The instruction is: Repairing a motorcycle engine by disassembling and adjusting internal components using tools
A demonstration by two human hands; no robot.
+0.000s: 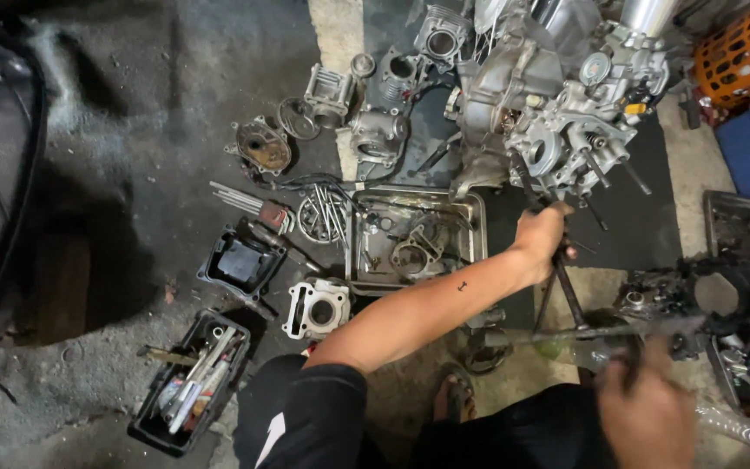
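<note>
Two hands on long wrench

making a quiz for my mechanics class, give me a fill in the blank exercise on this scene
1. The left hand grips a dark long-handled tool set against the ____.
2. The metal tray holding small parts lies on the ____.
3. The basket at the top right is ____ in colour.
4. The black toolbox near the person's knee has its lid ____.

Missing words: engine; floor; orange; open

Silver-grey engine block, orange latticed basket, black toolbox, rusty brown cover.
</note>
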